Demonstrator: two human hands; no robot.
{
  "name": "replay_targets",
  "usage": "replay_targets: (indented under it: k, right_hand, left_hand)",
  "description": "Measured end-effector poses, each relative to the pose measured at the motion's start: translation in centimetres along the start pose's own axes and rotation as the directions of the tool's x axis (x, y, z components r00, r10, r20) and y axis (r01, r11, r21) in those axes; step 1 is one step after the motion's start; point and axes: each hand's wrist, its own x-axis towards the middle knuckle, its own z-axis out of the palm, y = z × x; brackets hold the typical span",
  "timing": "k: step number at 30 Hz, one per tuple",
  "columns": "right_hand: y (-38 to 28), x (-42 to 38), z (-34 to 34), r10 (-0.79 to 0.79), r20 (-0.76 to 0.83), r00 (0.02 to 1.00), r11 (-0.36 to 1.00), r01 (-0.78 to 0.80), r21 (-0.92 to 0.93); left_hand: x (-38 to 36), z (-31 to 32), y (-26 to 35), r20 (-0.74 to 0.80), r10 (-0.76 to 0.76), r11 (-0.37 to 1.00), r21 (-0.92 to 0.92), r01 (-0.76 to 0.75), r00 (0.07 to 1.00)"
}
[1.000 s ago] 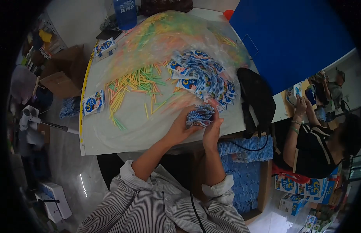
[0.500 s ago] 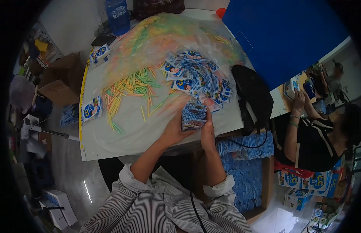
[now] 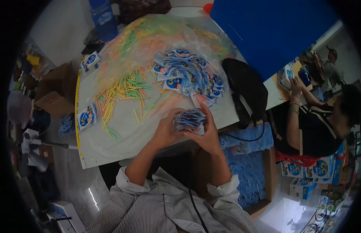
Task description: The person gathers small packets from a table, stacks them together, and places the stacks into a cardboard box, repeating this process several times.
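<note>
A stack of small blue-and-white packets (image 3: 189, 120) is held upright between my two hands, just above the table's front edge. My left hand (image 3: 165, 130) wraps the stack's left side, and my right hand (image 3: 207, 134) closes on its right side with the fingers behind it. Beyond my hands lies a heap of similar packets (image 3: 188, 73) on clear plastic. Loose yellow, green and orange sticks (image 3: 122, 93) are spread to the left of that heap.
A black bag (image 3: 246, 87) lies on the table's right side. Below it stands a carton (image 3: 269, 174) holding blue packets. A blue bottle (image 3: 104, 21), a packet (image 3: 86, 117) and a blue panel (image 3: 273, 35) surround the work area. Another person (image 3: 312, 124) sits at right.
My hands have tilted the stack and brought it slightly lower, and my right hand now wraps further round it. The whole view has shifted a little.
</note>
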Motion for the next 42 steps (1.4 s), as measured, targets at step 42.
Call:
replay_targets:
  k: [42]
  right_hand:
    - [15.1,-17.7,-14.2,-0.192,-0.8,0.569,0.511,-0.638,-0.576]
  left_hand:
    - [-5.0,-1.6,1.6,0.097,-0.082,0.989,0.133,0.069,0.992]
